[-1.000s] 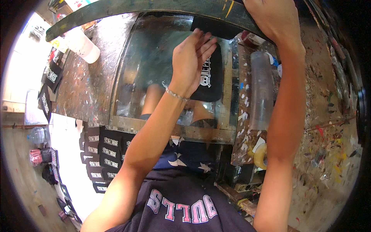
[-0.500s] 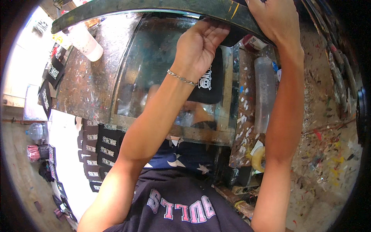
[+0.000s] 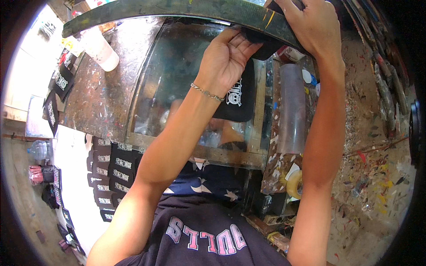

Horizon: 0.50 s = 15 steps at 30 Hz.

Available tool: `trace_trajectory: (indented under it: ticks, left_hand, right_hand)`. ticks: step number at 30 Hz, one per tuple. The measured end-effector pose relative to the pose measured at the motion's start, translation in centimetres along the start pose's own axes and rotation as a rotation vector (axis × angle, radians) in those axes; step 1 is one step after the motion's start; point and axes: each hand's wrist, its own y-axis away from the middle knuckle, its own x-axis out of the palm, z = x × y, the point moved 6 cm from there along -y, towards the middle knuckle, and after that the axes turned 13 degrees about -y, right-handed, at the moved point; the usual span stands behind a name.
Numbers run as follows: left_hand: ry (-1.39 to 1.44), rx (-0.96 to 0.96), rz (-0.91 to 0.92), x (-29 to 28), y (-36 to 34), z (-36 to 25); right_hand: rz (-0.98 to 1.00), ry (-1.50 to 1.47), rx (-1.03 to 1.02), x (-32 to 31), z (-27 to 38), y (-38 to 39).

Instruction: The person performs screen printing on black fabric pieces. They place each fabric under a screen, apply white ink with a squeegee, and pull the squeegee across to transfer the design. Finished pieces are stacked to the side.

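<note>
A dark, paint-stained wooden frame is raised across the top of the view. My right hand wraps around its right end. Beneath the frame, my left hand is turned palm up. Its thumb and curled fingers close on a black flat piece hanging at the frame's underside; the fingertips are partly hidden. Below that hand, a black panel with a white skull print lies on the glass-topped board, partly covered by my left wrist.
On the right ledge stand a clear plastic cylinder and a yellow tape roll. A pinkish-white cup is on the brown table to the left. Printed black pieces lie in rows at lower left.
The black piece under the frame hangs slightly lower, and my left hand has shifted a little downward with it. My right hand stays on the frame, which has barely moved.
</note>
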Motion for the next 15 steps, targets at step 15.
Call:
trace_trajectory:
  ticks: [15]
  left_hand:
    - [-0.546,-0.284,-0.393,-11.3,5.4,1.9]
  right_hand:
    - [-0.003,0.022,-0.086,0.0,0.1,-0.2]
